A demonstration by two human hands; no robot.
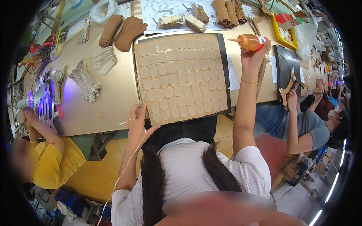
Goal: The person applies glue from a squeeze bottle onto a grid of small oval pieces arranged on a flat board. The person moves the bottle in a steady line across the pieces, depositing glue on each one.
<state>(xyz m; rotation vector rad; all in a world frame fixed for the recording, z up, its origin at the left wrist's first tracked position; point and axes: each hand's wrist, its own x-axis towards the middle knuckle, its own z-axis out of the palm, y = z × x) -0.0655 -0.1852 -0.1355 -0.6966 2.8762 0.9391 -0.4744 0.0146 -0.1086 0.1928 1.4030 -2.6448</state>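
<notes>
Just right of a flat tan board (166, 121) set with rounded pale pieces (181, 78), the right hand (254, 52) grips a smooth orange bottle (247, 41) with tapered nozzle (233, 40), while the left hand (138, 126) lies splayed at the board's near left corner.

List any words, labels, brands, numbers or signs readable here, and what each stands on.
None reads clearly.
Label on the orange bottle in the right hand: too small, partly covered.
Diagram sheet beyond the tan board: print too small.
White sheet right of the board: lines too fine.
</notes>
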